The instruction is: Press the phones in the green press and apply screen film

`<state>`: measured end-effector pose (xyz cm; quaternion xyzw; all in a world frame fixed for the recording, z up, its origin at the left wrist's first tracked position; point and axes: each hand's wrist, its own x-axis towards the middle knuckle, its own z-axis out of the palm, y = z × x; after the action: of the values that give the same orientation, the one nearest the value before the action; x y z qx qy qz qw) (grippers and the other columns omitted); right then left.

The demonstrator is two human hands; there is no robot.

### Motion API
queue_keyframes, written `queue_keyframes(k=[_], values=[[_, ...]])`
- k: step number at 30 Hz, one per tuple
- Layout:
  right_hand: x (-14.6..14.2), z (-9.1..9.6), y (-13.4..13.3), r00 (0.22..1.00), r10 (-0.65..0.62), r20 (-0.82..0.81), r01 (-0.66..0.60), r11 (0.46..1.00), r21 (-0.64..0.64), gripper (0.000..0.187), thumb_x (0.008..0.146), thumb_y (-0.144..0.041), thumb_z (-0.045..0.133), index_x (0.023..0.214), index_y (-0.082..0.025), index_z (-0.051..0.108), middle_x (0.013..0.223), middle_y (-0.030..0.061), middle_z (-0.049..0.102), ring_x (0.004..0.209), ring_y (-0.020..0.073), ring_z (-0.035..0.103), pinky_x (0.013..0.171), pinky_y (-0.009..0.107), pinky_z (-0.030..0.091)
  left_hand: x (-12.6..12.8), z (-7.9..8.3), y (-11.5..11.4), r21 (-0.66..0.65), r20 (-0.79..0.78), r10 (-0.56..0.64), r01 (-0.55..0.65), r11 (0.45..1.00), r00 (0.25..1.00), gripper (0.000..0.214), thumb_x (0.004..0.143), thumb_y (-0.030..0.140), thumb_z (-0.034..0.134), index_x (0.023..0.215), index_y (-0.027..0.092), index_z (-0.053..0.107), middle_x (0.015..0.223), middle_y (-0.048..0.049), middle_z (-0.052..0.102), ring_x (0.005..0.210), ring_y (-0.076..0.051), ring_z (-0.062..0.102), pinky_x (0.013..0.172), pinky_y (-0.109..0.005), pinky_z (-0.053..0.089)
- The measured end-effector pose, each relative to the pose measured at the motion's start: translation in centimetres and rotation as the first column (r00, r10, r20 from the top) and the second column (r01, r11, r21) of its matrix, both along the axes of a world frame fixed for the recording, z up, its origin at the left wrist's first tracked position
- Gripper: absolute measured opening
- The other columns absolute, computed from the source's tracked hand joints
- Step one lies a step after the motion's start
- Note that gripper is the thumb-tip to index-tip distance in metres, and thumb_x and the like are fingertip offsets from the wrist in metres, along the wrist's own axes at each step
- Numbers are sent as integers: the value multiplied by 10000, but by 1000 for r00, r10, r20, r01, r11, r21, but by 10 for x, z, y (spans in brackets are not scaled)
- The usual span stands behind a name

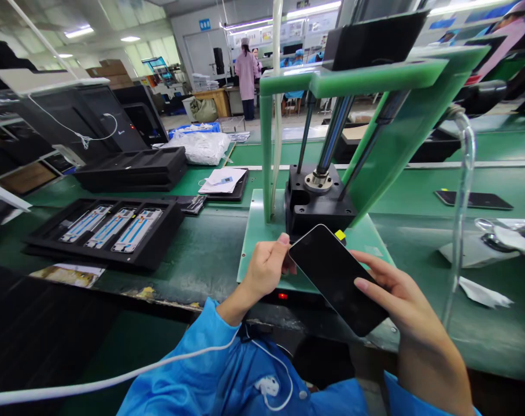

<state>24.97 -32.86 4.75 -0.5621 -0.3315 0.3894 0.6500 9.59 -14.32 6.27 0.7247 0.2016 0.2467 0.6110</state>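
Note:
A black smartphone (338,280) with a thin light rim and a yellow tab (340,235) at its edge is held tilted between my hands. My right hand (388,289) grips its long right side, thumb on the dark face. At the upper left corner, my left hand (269,266) is closed, thumb and fingers at the phone's edge. Just behind the phone stands a press with a green frame (375,156) and a black block (318,199) on steel rods. Its pale green base (256,242) lies below my hands.
On the left, a black foam tray (167,231) holds several phone frames (136,230). Behind it are stacked black trays (132,167) and white papers (222,180). Another dark phone (474,200) lies at right, near a clear hose (464,173) and a crumpled tissue (483,293). People stand farther back.

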Motion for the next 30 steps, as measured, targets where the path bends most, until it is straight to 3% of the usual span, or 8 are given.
queue_keyframes(k=[5, 8, 10, 13, 16, 19, 22, 30], values=[[4, 0, -2, 999, 3, -35, -1, 999, 44, 386, 823, -359, 785, 1193, -300, 692, 854, 44, 761, 678, 221, 731, 598, 264, 611, 0, 5, 1, 339, -71, 89, -60, 939, 993, 385, 947, 343, 421, 654, 175, 605, 656, -26, 635, 650, -150, 585, 628, -276, 443], [5, 2, -2, 999, -17, -49, 21, 997, 79, 392, 803, -381, 798, 1171, -281, 708, 867, 50, 762, 661, 221, 725, 613, 281, 613, 5, 5, -4, 684, -192, 161, 14, 729, 968, 182, 890, 277, 537, 915, 174, 685, 1002, -85, 691, 974, -253, 614, 826, -374, 485], [5, 4, -2, 998, -14, -66, 21, 994, 103, 390, 797, -382, 802, 1163, -280, 713, 873, 49, 762, 660, 219, 723, 615, 282, 611, 10, 3, -7, 796, -280, 220, 98, 597, 935, 314, 872, 292, 586, 1150, 165, 654, 1201, -138, 647, 1134, -327, 572, 913, -462, 477], [6, 4, -2, 997, 28, -78, -19, 993, 119, 381, 805, -371, 800, 1166, -283, 713, 866, 44, 761, 651, 209, 721, 609, 269, 604, 16, -1, -10, 833, -350, 250, 178, 523, 903, 483, 866, 330, 616, 1313, 152, 571, 1303, -179, 602, 1211, -374, 546, 960, -527, 465], [6, 2, -3, 995, 61, -85, -51, 992, 117, 368, 821, -358, 789, 1174, -297, 704, 860, 38, 762, 666, 202, 724, 613, 256, 599, 19, -1, -6, 790, -355, 174, 195, 581, 918, 549, 821, 338, 681, 1334, 179, 564, 1354, -175, 574, 1287, -375, 503, 1071, -568, 392], [6, -1, -5, 994, 64, -88, -55, 994, 99, 375, 831, -350, 779, 1193, -307, 690, 848, 34, 761, 675, 206, 726, 612, 260, 602, 20, 2, 3, 616, -297, 61, 142, 775, 953, 520, 807, 325, 702, 1306, 227, 594, 1402, -129, 559, 1379, -349, 431, 1170, -592, 269], [6, -2, -7, 996, 54, -72, -47, 994, 94, 389, 826, -368, 780, 1197, -297, 686, 859, 42, 762, 670, 219, 726, 615, 278, 610, 26, 6, 11, 270, -129, 2, 33, 962, 992, 412, 843, 322, 669, 1237, 204, 644, 1350, -100, 613, 1312, -293, 517, 1138, -480, 372], [8, -3, -8, 1000, -3, -1, 3, 997, 74, 389, 799, -372, 792, 1169, -286, 707, 909, 56, 765, 710, 246, 735, 596, 277, 613, 55, 12, 12, -171, -123, 5, -27, 985, 992, 309, 818, 303, 712, 1063, 118, 745, 1002, -111, 760, 922, -225, 692, 854, -350, 527]])
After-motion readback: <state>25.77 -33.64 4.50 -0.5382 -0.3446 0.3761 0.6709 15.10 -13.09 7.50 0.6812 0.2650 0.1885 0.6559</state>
